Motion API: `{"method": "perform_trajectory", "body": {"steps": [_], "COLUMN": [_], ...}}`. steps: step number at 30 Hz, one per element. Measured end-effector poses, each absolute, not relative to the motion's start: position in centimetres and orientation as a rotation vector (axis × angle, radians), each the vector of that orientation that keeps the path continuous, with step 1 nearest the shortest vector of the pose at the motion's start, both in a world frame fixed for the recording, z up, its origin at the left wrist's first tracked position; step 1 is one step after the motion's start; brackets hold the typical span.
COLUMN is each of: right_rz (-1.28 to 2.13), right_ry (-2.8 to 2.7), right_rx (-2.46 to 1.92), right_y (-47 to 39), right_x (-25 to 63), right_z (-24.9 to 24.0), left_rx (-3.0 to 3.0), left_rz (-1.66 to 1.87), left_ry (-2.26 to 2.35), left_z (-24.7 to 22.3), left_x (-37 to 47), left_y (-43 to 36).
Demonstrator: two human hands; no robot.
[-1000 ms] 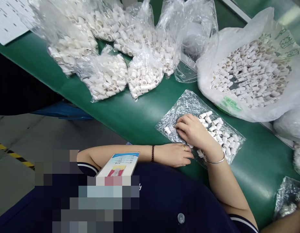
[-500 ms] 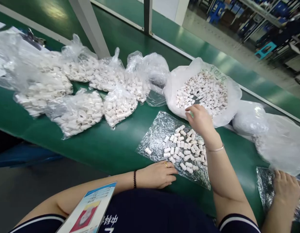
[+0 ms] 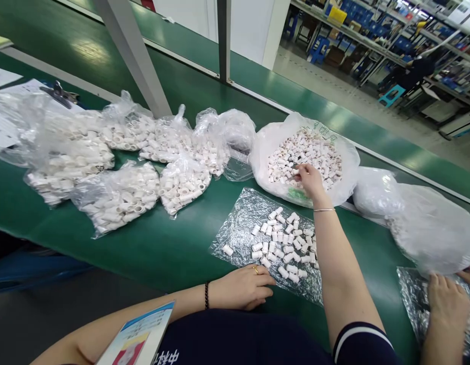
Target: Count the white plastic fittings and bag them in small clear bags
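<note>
My right hand (image 3: 311, 178) reaches into an open white plastic bag (image 3: 263, 152) filled with short white tubes (image 3: 306, 147). Its thumb and fingers pinch together on one of the tubes near the bag's front side. Below it a flat clear plastic bag (image 3: 235, 223) lies on the green table, with many loose white tubes (image 3: 280, 238) spread over it; one lies apart at the left. My left hand (image 3: 244, 286) rests at the near edge of that clear bag, palm down, fingers loosely extended and holding nothing. My right forearm covers the clear bag's right part.
Several filled clear bags of white tubes (image 3: 120, 197) stand to the left. Papers and a clipboard (image 3: 60, 94) lie behind them. Grey posts (image 3: 134, 56) rise at the back. At right, another person's hands (image 3: 447, 304) work beside a white bag (image 3: 432, 223) and a clear sheet.
My right hand has moved from the front rim of the white bag farther in among the tubes, and its fingers have closed. My left hand stays put. The camera view has tilted up.
</note>
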State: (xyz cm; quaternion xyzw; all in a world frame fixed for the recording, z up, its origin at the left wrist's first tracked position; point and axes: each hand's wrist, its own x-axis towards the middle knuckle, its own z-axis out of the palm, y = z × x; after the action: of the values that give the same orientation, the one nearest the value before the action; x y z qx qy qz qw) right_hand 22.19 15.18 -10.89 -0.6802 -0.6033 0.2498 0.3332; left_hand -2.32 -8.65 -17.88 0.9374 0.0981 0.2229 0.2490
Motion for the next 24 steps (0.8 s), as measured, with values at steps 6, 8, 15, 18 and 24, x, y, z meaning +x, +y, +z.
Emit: {"method": "perform_trajectory", "body": {"steps": [6, 8, 15, 18, 24], "right_rz": [0.818, 0.854, 0.758, 0.730, 0.819], "right_ry": [-1.416, -1.485, -1.733, -1.703, -1.454], "right_rx": [-1.632, -1.653, -1.787, -1.824, -1.745], "right_y": [15.0, 15.3, 17.3, 17.7, 16.6], "right_x": [23.2, 22.2, 18.4, 18.2, 20.3], "right_z": [-10.6, -10.9, -11.8, -11.8, -10.9], "left_rx": [2.546, 2.547, 2.535, 2.538, 2.538], "left_rz": [0.602, 0.602, 0.610, 0.593, 0.601], "left_ry": [0.258, 0.256, 0.260, 0.273, 0.264], "left_z": [-17.8, -17.9, -18.1, -18.0, -18.0], "left_x": [-2.3, -2.3, -2.3, -2.4, -2.3], "left_y": [-8.6, -8.6, -8.7, -8.7, -8.7]}}
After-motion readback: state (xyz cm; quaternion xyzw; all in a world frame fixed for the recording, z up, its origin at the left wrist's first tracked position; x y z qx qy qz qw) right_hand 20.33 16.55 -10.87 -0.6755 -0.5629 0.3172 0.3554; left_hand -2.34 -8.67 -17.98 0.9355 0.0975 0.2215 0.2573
